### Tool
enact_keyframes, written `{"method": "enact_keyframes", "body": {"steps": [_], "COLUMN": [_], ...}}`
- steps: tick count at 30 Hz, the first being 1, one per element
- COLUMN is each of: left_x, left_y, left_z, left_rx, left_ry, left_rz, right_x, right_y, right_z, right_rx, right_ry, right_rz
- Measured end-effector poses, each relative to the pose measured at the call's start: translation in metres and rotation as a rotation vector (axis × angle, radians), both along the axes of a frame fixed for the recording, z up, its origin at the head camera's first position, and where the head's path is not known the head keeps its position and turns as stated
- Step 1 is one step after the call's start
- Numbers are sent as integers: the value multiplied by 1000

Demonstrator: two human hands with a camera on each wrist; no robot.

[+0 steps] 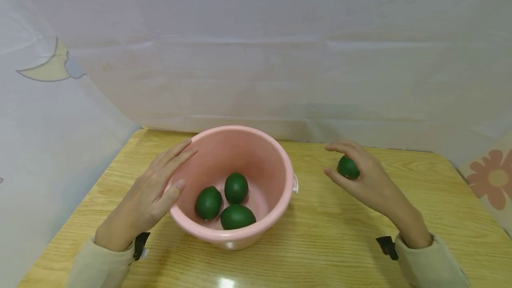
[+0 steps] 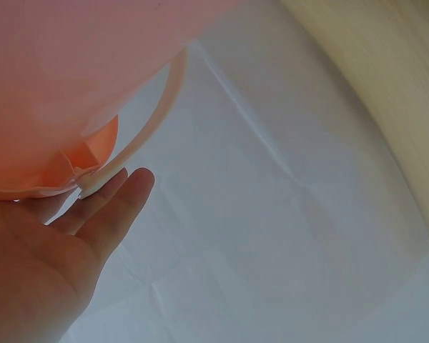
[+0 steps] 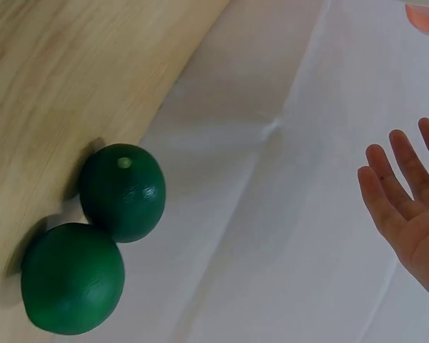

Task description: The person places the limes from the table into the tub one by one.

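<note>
My left hand (image 1: 148,194): slanted near the left edge of the surface (image 1: 320,252), fingers straight.
My right hand (image 1: 366,177): hung toward its far edge, thumb parted.

In the head view the light is moderate and rather even. It seems to come from above, because a small white glare shines on the table (image 1: 320,252) at the bottom edge. The bucket (image 1: 240,150) has a weak shine low on its outside, and a soft shadow lies beside it. The wall sheet (image 1: 248,79) looks pinkish at left, more grey-green at right. Both wrist views are dimmer, with the sheet dull grey. In the left one, the table edge appears strongly bent. In the right one, the green fruits (image 3: 71,279) carry small highlights and throw dark shadows on the wood.
</note>
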State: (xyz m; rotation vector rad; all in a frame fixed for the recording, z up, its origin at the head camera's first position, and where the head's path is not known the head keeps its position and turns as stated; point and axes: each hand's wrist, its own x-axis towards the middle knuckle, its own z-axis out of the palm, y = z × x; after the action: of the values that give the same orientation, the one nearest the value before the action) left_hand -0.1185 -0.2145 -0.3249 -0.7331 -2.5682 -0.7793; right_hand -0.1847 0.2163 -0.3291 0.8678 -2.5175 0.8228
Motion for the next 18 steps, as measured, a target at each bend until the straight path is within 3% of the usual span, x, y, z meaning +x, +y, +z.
{"method": "enact_keyframes", "body": {"steps": [9,18], "left_x": [1,1], "left_y": [1,3], "left_z": [0,2], "left_rx": [15,30], "left_ry": [16,36], "left_rz": [-7,-13], "right_x": [1,0], "right_y": [14,24], "right_z": [-8,-15], "right_rx": [17,58], "right_ry": [-40,67], "right_rz": [-11,9]}}
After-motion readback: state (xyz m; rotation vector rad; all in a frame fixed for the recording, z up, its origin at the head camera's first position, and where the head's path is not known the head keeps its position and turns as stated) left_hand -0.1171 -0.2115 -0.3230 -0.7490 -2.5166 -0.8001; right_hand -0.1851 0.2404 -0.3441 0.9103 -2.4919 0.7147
